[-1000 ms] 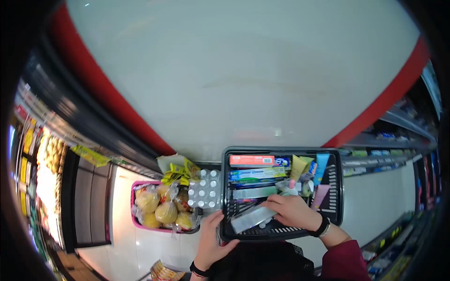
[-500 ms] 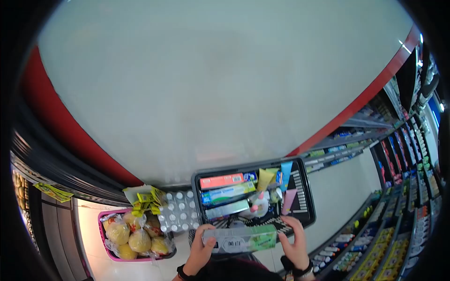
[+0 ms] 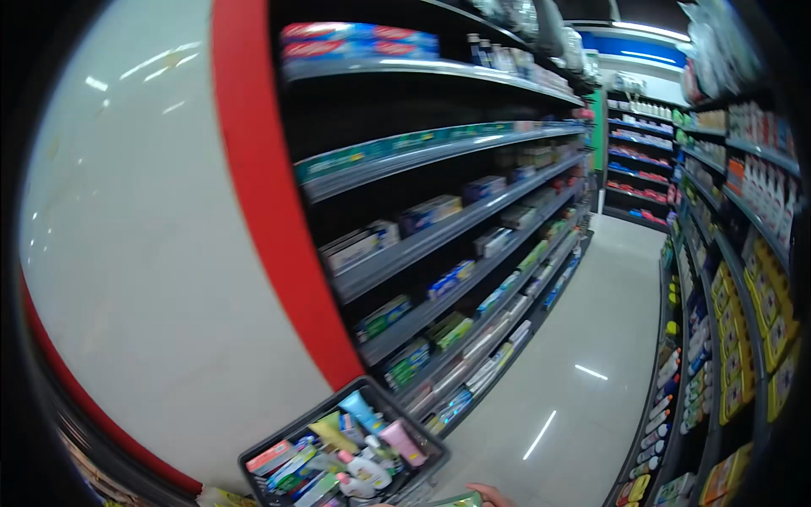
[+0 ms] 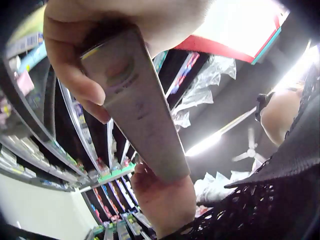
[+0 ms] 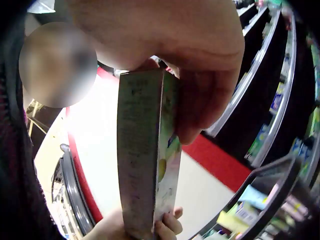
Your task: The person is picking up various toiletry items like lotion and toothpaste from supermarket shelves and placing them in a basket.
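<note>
Both hands hold a long, slim toothpaste box (image 4: 142, 107) in front of the body, one at each end. In the left wrist view my left hand (image 4: 150, 22) grips the near end, thumb and fingers on opposite sides. My right hand (image 5: 185, 45) curls over the other end in the right wrist view, fingers along the printed side. At the bottom edge of the head view only a green corner of the box (image 3: 463, 500) and some right fingers show; the left hand is hardly visible there. The black shopping basket (image 3: 291, 418) stands just left of the box.
Inside the basket lie several cartons, a yellow tube (image 3: 334, 433), a blue tube (image 3: 361, 410), a pink tube (image 3: 403, 444) and a white bottle (image 3: 363, 471). Shelves of boxed goods (image 3: 439, 224) rise ahead, beside a red-edged white panel (image 3: 127, 253). A tiled aisle (image 3: 583, 338) runs between shelves.
The right hand lifted the box out of the basket and the left hand took its other end. The head view then swung up and right toward the shelves, leaving the hands at the bottom edge.
</note>
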Tool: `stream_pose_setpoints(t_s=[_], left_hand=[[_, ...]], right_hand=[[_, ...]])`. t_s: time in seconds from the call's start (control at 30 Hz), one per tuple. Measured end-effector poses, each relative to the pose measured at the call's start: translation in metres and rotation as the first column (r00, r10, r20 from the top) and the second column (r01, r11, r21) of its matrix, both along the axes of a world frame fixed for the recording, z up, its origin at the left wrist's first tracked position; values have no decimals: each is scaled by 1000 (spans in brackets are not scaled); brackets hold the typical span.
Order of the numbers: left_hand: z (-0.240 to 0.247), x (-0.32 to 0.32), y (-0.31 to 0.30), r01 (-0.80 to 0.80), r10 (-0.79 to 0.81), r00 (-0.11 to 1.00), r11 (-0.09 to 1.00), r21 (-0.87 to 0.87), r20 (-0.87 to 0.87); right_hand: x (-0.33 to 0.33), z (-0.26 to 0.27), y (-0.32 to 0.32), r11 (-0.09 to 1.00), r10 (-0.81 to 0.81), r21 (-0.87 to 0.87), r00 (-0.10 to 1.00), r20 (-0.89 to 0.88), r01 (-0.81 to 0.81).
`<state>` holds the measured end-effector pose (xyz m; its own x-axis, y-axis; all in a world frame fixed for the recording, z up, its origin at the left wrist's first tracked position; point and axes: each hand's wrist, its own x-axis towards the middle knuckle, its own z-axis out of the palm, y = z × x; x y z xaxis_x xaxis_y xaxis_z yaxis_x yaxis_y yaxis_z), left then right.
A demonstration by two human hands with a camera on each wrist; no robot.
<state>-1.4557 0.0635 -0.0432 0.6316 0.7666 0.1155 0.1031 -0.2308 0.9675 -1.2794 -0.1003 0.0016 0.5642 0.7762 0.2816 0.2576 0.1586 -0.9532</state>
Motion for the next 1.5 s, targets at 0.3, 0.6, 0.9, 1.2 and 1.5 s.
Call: stream_pose_setpoints(t_s=[0.3,0.6,0.9,1.2,1.5], left_hand=[[37,222,-160,431,-380,898,861,272,-220],[57,359,-259,805,-683,590,541,244,-432],[17,504,-251,865,-811,501,459,203,-303],[34,672,-146,727,-765,606,644,-241,-218],[-40,766,-92,508,-479,861,831,-228,172]], right_hand=[[142,-48,-222,777,-559,-328,828,30,537],[176,-100,-310,626,-747,-483,649,-147,612],[299,-97,-323,520,-815,-490,577,-40,700],[530,-98,-255,628,-606,-326,707,364,706],[701,-34,-161,803,-427,-320,860,280,503]])
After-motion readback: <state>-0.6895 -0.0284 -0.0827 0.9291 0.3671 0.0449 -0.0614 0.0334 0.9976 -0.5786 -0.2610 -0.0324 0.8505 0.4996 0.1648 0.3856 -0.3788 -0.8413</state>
